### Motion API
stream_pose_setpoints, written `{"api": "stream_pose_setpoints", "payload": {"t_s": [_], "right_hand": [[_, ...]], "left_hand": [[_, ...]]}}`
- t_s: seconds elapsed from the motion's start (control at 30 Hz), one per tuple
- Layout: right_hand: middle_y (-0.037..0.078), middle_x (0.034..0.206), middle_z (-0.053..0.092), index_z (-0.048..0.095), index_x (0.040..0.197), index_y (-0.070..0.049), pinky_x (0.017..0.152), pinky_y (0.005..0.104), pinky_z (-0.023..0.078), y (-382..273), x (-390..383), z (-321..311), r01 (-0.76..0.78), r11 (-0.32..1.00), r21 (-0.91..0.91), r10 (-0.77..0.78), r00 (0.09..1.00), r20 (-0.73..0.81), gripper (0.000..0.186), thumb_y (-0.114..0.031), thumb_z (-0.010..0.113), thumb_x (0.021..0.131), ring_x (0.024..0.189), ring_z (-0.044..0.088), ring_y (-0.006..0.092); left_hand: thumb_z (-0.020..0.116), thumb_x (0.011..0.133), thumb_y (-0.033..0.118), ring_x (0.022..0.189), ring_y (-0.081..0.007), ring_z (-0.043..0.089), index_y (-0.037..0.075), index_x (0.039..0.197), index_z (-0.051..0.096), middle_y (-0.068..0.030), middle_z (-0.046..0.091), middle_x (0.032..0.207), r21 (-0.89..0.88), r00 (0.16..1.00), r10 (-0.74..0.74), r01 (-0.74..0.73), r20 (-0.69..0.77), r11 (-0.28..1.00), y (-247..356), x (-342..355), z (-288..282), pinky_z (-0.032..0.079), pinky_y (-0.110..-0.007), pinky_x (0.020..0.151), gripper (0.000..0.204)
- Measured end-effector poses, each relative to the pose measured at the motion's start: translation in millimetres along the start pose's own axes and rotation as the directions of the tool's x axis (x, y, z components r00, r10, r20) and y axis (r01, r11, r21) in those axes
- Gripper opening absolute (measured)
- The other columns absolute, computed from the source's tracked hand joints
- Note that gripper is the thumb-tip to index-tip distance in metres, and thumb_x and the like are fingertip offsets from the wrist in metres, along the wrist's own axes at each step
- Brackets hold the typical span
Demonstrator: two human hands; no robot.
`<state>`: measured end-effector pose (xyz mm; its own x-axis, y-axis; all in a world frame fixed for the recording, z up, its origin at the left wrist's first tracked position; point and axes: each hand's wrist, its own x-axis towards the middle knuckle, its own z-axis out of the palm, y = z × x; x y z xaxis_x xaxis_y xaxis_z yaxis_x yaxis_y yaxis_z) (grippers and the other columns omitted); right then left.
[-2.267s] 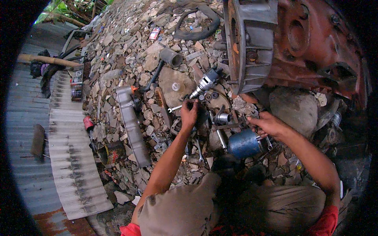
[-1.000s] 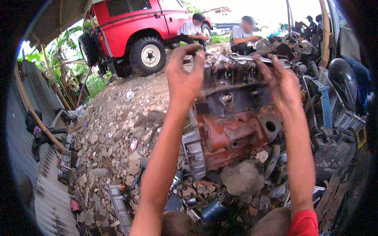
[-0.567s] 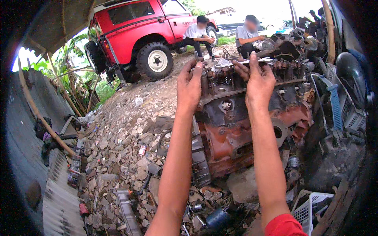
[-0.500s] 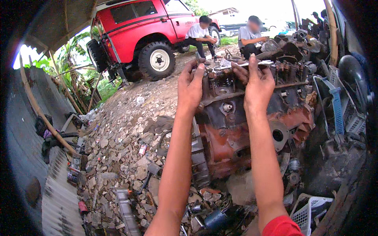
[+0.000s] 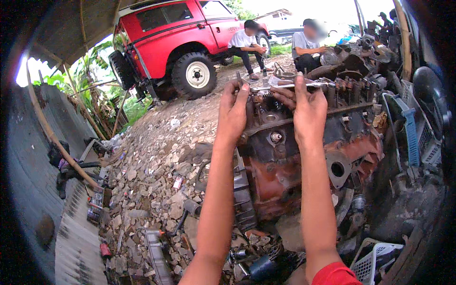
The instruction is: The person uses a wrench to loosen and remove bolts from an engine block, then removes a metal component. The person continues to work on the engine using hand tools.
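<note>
holds a slim silver wrench (image 5: 288,86) pinched in the bare right hand (image 5: 309,109), over the rust-red and black metal engine (image 5: 275,178). curls the bare left hand (image 5: 232,113) near its end; cannot tell if gripping. could drop the wrench past the dark coil spring (image 5: 266,94), if pinched loosely. differs from the earliest frame: raised from low over grey rubble (image 5: 149,183) to engine top.

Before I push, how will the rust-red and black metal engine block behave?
The engine block is probably heavy, being bulky metal. It likely won't flex; its casting looks solid. It could rock: uneven grey stones lie beside it.
</note>
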<state>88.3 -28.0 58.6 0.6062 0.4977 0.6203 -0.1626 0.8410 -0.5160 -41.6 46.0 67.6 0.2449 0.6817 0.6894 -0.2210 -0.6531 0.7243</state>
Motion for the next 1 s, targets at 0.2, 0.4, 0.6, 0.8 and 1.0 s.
{"api": "stream_pose_setpoints", "payload": {"t_s": [0.2,0.4,0.6,0.8,1.0], "right_hand": [[0.024,0.102,0.066,0.049,0.102,0.012,0.078,0.0378,0.063,-12.8,9.0,-1.8,-0.099,0.987,-0.126,0.111,0.990,0.092,0.041,-0.028,0.057,0.103,0.090,0.073,0.0329],[0.023,0.103,0.066,0.052,0.105,0.009,0.078,0.0365,0.063,-4.0,9.6,-1.8,-0.075,0.993,-0.095,0.072,0.997,-0.039,0.038,-0.028,0.059,0.101,0.091,0.072,0.0310],[0.020,0.100,0.065,0.051,0.104,0.009,0.077,0.0366,0.063,-9.7,-2.3,5.2,-0.021,0.995,-0.096,0.013,0.997,-0.079,0.036,-0.025,0.062,0.100,0.089,0.073,0.0308],[0.018,0.089,0.069,0.062,0.096,-0.001,0.073,0.0386,0.053,-27.2,-45.0,33.1,0.541,0.541,-0.643,-0.341,0.841,0.420,0.016,-0.012,0.071,0.090,0.082,0.070,0.0302],[0.019,0.093,0.066,0.059,0.102,0.000,0.075,0.0437,0.052,-19.5,-50.7,37.1,0.603,0.494,-0.626,-0.406,0.797,0.447,0.017,-0.009,0.068,0.090,0.087,0.067,0.0370]], "left_hand": [[0.056,0.102,0.024,0.096,-0.0145,0.058,-0.003,0.126,0.054,-0.0100,0.063,0.109,-0.052,0.996,0.070,-0.067,0.049,0.996,-7.3,-2.4,-4.9,0.047,-0.029,0.086,0.036],[0.056,0.102,0.024,0.110,-0.0201,0.057,-0.005,0.132,0.054,-0.0151,0.062,0.121,-0.066,0.995,0.077,-0.073,0.062,0.995,-7.7,-4.9,-7.1,0.044,-0.032,0.098,0.042],[0.047,0.105,0.030,0.126,-0.0251,0.052,-0.006,0.135,0.053,-0.0177,0.058,0.134,-0.042,0.980,0.195,-0.194,0.040,0.980,-20.6,-6.3,-6.4,0.035,-0.035,0.109,0.047],[0.032,0.108,0.040,0.126,-0.0254,0.052,-0.004,0.139,0.051,-0.0182,0.056,0.136,-0.220,0.993,0.087,-0.068,0.079,0.973,-39.4,-0.1,-12.5,0.036,-0.035,0.109,0.057],[0.032,0.107,0.038,0.122,-0.0247,0.053,-0.003,0.141,0.049,-0.0175,0.056,0.134,-0.207,0.991,0.105,-0.086,0.083,0.975,-27.1,-4.9,-14.2,0.038,-0.035,0.107,0.056]]}}
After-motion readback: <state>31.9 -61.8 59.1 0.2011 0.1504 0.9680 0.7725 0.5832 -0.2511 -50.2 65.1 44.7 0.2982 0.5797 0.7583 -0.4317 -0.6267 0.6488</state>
